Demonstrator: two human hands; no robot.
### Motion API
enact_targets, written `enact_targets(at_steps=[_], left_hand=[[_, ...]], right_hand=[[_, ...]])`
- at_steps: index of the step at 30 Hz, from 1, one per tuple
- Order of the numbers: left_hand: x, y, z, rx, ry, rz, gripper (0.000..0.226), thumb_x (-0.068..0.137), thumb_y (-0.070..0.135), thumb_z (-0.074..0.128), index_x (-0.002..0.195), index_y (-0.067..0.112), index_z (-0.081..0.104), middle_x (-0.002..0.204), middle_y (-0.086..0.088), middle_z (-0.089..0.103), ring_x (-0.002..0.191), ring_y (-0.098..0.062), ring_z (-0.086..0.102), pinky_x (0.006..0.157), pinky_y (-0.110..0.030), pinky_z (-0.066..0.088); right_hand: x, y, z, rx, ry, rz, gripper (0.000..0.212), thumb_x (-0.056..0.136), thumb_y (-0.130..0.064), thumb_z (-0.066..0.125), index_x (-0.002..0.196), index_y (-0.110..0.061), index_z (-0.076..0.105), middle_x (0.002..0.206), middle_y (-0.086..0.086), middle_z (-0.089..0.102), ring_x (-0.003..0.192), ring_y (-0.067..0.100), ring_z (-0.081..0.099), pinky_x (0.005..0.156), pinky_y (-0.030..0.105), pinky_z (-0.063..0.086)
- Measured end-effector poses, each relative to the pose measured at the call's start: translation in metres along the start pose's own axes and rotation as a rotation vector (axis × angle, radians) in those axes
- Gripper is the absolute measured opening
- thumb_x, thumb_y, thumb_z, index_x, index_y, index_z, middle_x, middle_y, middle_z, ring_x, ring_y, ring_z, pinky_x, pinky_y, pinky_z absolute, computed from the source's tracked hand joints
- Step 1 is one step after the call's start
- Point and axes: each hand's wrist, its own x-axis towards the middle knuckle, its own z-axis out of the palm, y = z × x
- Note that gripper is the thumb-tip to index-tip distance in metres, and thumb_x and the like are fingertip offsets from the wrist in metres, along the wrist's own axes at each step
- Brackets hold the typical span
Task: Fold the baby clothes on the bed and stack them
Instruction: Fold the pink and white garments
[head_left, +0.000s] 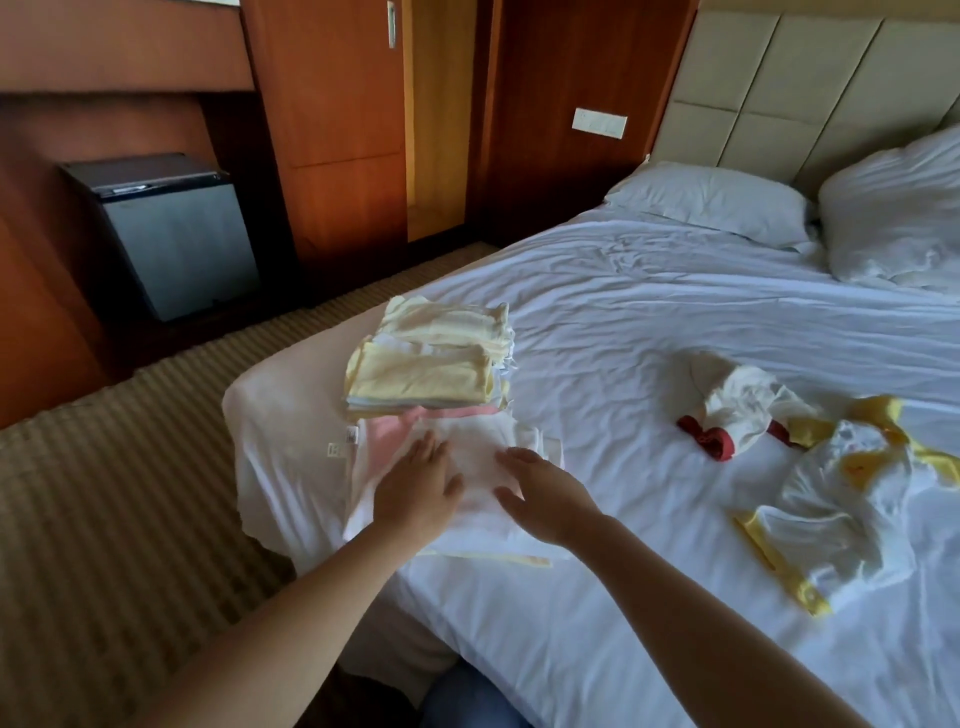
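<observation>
A folded white garment (472, 457) with a pink layer beneath it lies at the bed's near left corner. My left hand (418, 488) rests flat on its left part, fingers straight. My right hand (545, 493) lies on its right part with relaxed fingers. Just behind it stands a stack of folded pale yellow and white baby clothes (431, 364). To the right, unfolded on the sheet, lie a white garment with dark red trim (737, 410) and a white garment with yellow trim (852, 509).
The white bed sheet (649, 322) is wrinkled, with two pillows (711, 200) at the headboard. A striped carpet (130, 493) lies left of the bed, with a small fridge (171, 234) and wooden cabinets behind it.
</observation>
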Motion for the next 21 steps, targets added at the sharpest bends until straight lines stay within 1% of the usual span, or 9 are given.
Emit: enact_targets(at_steps=[2, 3, 4, 5, 8, 12, 15, 18, 21], left_hand=[[-0.015, 0.015, -0.008, -0.046, 0.02, 0.02, 0.05, 0.098, 0.037, 0.046, 0.143, 0.015, 0.045, 0.15, -0.001, 0.043, 0.138, -0.017, 0.04, 0.105, -0.03, 0.04], [-0.02, 0.025, -0.011, -0.063, 0.032, 0.04, 0.046, 0.096, 0.035, 0.049, 0.138, 0.016, 0.05, 0.142, -0.001, 0.052, 0.129, -0.018, 0.049, 0.101, -0.031, 0.044], [-0.024, 0.036, -0.012, -0.069, 0.034, 0.064, 0.043, 0.095, 0.035, 0.05, 0.134, 0.018, 0.053, 0.136, 0.001, 0.057, 0.123, -0.018, 0.054, 0.098, -0.032, 0.046], [-0.028, 0.05, -0.015, -0.072, 0.032, 0.095, 0.043, 0.095, 0.035, 0.05, 0.134, 0.02, 0.053, 0.135, 0.003, 0.058, 0.122, -0.017, 0.055, 0.098, -0.032, 0.046], [-0.033, 0.1, -0.024, -0.113, -0.016, 0.162, 0.047, 0.097, 0.038, 0.046, 0.143, 0.029, 0.044, 0.141, 0.01, 0.052, 0.127, -0.014, 0.051, 0.1, -0.027, 0.041], [-0.041, 0.171, -0.02, -0.184, -0.038, 0.254, 0.044, 0.098, 0.038, 0.048, 0.142, 0.031, 0.047, 0.143, 0.012, 0.051, 0.127, -0.011, 0.052, 0.1, -0.025, 0.041], [-0.046, 0.22, -0.005, -0.225, -0.097, 0.325, 0.041, 0.097, 0.034, 0.049, 0.137, 0.026, 0.053, 0.14, 0.007, 0.055, 0.126, -0.014, 0.053, 0.101, -0.028, 0.044], [-0.051, 0.263, 0.013, -0.226, -0.14, 0.405, 0.046, 0.099, 0.033, 0.048, 0.144, 0.027, 0.046, 0.146, 0.008, 0.049, 0.131, -0.012, 0.048, 0.103, -0.024, 0.041], [-0.051, 0.296, 0.03, -0.198, -0.195, 0.474, 0.046, 0.098, 0.031, 0.047, 0.144, 0.031, 0.045, 0.143, 0.005, 0.05, 0.128, -0.016, 0.05, 0.099, -0.027, 0.044]], right_hand=[[-0.024, 0.009, -0.011, 0.003, 0.051, 0.0, 0.051, 0.099, -0.036, 0.045, 0.148, -0.026, 0.037, 0.151, -0.008, 0.038, 0.133, 0.014, 0.042, 0.103, 0.031, 0.042], [-0.036, 0.015, -0.016, 0.008, 0.076, 0.007, 0.05, 0.098, -0.035, 0.046, 0.147, -0.027, 0.039, 0.15, -0.01, 0.04, 0.133, 0.011, 0.042, 0.103, 0.03, 0.042], [-0.048, 0.022, -0.02, 0.014, 0.101, 0.014, 0.049, 0.098, -0.035, 0.046, 0.146, -0.028, 0.041, 0.148, -0.011, 0.042, 0.133, 0.009, 0.041, 0.103, 0.029, 0.041], [-0.06, 0.03, -0.025, 0.02, 0.125, 0.021, 0.048, 0.098, -0.034, 0.047, 0.145, -0.028, 0.043, 0.147, -0.012, 0.043, 0.133, 0.008, 0.041, 0.103, 0.028, 0.041], [-0.097, 0.056, -0.044, 0.037, 0.196, 0.046, 0.046, 0.097, -0.033, 0.049, 0.142, -0.029, 0.046, 0.146, -0.012, 0.044, 0.133, 0.007, 0.041, 0.104, 0.026, 0.04], [-0.152, 0.101, -0.063, 0.033, 0.259, 0.128, 0.045, 0.097, -0.032, 0.05, 0.142, -0.026, 0.047, 0.147, -0.009, 0.044, 0.136, 0.01, 0.039, 0.108, 0.029, 0.037], [-0.193, 0.141, -0.07, 0.029, 0.252, 0.236, 0.046, 0.095, -0.032, 0.051, 0.141, -0.028, 0.047, 0.147, -0.008, 0.045, 0.135, 0.011, 0.04, 0.108, 0.03, 0.037], [-0.23, 0.183, -0.074, 0.022, 0.216, 0.339, 0.051, 0.091, -0.029, 0.056, 0.141, -0.029, 0.048, 0.145, -0.006, 0.047, 0.134, 0.014, 0.041, 0.106, 0.027, 0.037], [-0.256, 0.22, -0.075, 0.024, 0.183, 0.421, 0.054, 0.09, -0.029, 0.057, 0.142, -0.03, 0.045, 0.148, -0.008, 0.044, 0.136, 0.012, 0.038, 0.105, 0.025, 0.035]])
